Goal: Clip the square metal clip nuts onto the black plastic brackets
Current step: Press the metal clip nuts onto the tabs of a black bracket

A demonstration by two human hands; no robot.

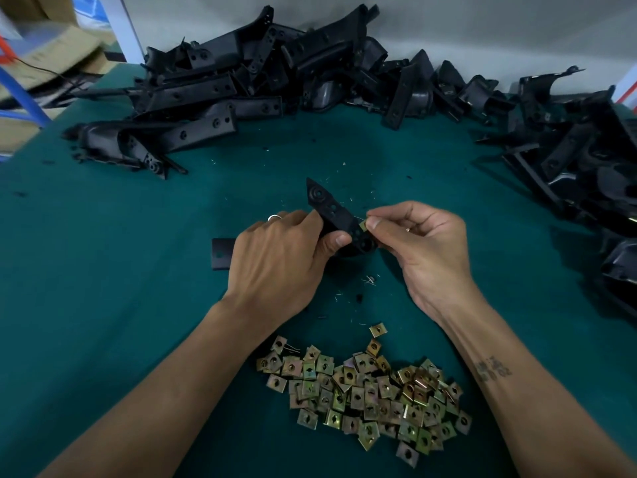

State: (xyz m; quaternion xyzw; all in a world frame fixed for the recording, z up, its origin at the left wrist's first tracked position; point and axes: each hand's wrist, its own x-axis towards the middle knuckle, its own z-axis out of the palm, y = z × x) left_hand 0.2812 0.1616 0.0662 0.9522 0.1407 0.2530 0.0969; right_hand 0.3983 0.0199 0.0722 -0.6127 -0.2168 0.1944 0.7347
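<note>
Now left hand gripping black bracket, right hand fingertips pinching clip nut.

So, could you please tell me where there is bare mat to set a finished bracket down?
Bare green mat lies left of the left hand, below the bracket pile. Crowded: the back edge, the right-hand pile, and the clip nuts near you.

A green-covered table carries bracket heaps beyond the grip and clip nuts nearer the person.
</note>
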